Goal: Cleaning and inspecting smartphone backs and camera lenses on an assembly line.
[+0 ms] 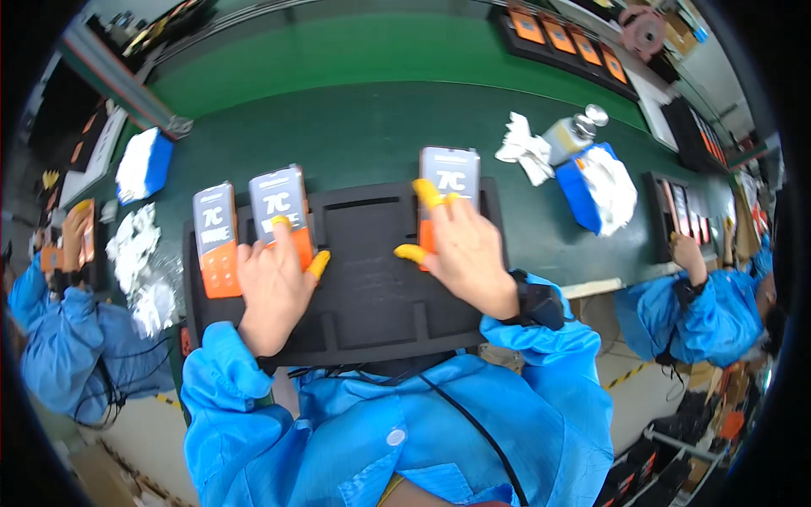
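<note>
A black foam tray (363, 287) lies in front of me at the bench edge. Three phones with grey and orange faces lie on it: a left phone (218, 241), a middle phone (277, 194) and a right phone (456, 169), their top ends past its far edge. My left hand (279, 291) rests on the lower part of the middle phone, index finger on its face and thumb spread beside its right edge. My right hand (469, 249) lies over the right phone, fingers stretched on it, thumb out at its left side. Yellow finger cots cover several fingertips. Both palms hide the phones' lower ends.
Right of the tray are a crumpled white cloth (525, 148), a dispenser bottle (568, 139) and a blue box of wipes (598, 190). Another blue box (145, 165) and crumpled plastic (139, 253) lie left. A phone tray (566, 42) stands behind. Co-workers sit on both sides.
</note>
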The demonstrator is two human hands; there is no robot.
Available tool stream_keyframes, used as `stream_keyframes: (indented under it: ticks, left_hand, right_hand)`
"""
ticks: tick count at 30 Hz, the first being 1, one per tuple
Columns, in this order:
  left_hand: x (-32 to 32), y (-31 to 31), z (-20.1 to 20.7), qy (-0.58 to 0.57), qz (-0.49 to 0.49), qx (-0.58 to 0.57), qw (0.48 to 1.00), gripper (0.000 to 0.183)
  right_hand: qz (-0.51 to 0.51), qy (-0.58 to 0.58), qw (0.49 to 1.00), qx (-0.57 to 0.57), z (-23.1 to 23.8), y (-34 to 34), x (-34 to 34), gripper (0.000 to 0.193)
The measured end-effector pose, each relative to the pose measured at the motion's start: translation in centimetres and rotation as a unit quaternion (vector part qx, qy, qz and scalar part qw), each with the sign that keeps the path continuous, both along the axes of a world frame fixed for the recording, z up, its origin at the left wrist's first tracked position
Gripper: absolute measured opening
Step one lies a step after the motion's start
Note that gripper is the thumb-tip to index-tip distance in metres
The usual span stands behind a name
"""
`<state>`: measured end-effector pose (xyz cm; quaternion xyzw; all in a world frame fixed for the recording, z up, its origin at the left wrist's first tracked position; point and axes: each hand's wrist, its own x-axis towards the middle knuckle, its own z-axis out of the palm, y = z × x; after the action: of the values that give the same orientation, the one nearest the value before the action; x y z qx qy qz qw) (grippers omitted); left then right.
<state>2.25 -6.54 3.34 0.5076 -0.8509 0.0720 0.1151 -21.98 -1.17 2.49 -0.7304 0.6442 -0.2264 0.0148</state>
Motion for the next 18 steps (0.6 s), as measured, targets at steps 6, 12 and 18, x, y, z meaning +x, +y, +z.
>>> stream_keyframes:
  ticks: [6,12,18]
  left_hand:
    - [1.6,1.5,2.2,0.074,0.025,-0.007,0.997,0.042]
    - [5.7,0.9,0.0,0.453,0.066,0.217,0.862,0.042]
    - [4.7,0.4,-0.1,0.119,0.068,0.104,0.985,0.028]
  right_hand:
    - [-0.127,-0.026,0.991,-0.023,1.0,2.6,-2.0,0.049]
    - [-0.160,-0.340,0.927,-0.011,2.1,3.8,-5.6,0.040]
    - [-0.125,-0.383,0.915,-0.015,-1.0,3.2,-4.2,0.042]
